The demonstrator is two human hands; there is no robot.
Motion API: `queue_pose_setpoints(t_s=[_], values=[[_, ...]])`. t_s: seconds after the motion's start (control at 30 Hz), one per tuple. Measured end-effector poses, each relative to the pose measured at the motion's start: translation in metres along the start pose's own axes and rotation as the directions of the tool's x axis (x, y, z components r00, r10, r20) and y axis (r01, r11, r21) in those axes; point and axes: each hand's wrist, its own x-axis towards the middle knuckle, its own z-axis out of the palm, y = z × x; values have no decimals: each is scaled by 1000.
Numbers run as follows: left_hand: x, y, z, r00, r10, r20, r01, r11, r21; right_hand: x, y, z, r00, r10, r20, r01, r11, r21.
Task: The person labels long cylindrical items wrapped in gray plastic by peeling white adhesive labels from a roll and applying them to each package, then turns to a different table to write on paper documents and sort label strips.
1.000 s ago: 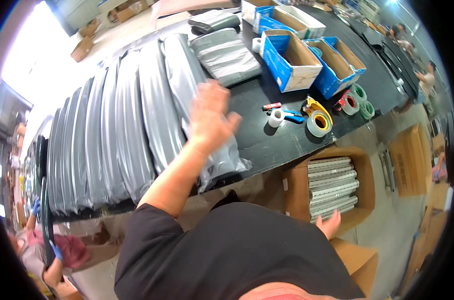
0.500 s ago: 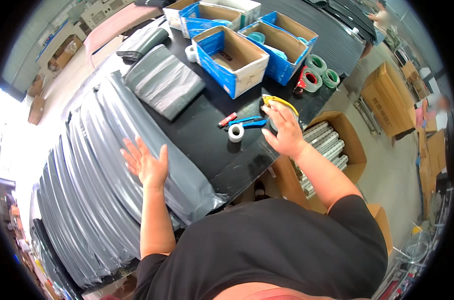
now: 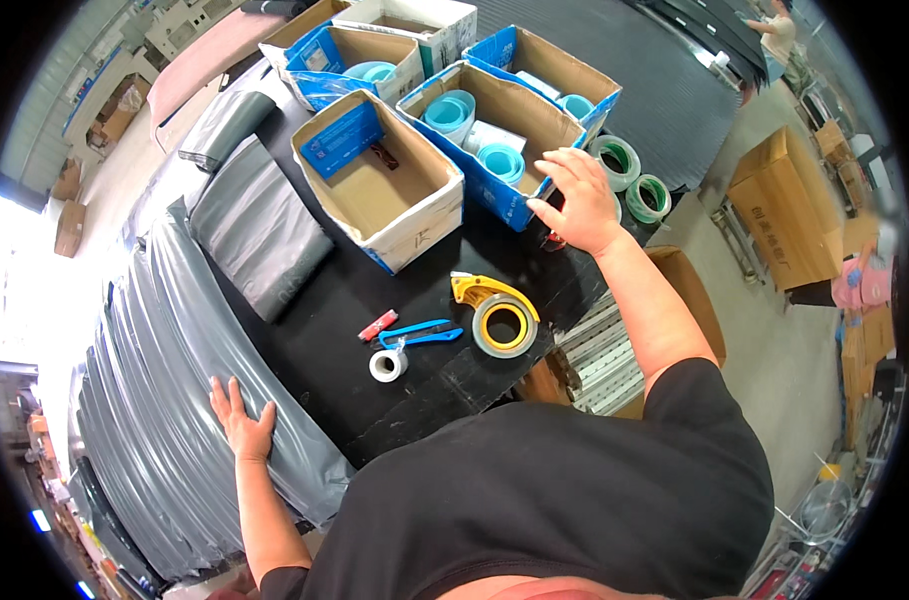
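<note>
Grey bundle (image 3: 219, 335), likely slippery, best cradled underneath, being touched at eight o'clock by splayed, empty left hand (image 3: 244, 428); right hand (image 3: 582, 207) half-open, grip unclear.

My view comes from the left one of two cameras on my head, looking down and forward over my black cloth shirt (image 3: 534, 480). I am at the near edge of the long, flat black table (image 3: 439, 378), so it looks close and fills the middle. My bare left hand (image 3: 244, 425) and bare right hand (image 3: 584, 208) both show over it. The lens is very wide and bends straight lines near its dark round rim. It also sees things farther off: the pink flat-topped bench (image 3: 209, 65) past the table's far left, and the big brown cardboard box (image 3: 782, 205) to its right.
</note>
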Motion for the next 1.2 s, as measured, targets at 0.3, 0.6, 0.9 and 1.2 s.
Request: queue_pose_setpoints(t_s=[0.3,0.6,0.9,1.2], values=[[1,1,9,997,68,-22,-67,997,39,-13,27,31,995,-37,-92,48,993,112],[7,29,-12,997,55,-60,-53,998,30,4,9,27,993,-109,-32,113,986,126],[1,41,-20,982,-184,-46,189,975,116,-7,-3,45,993,-108,-50,113,987,117],[15,38,8,880,-460,119,444,886,136,3,-36,44,998,-59,-1,59,993,104]])
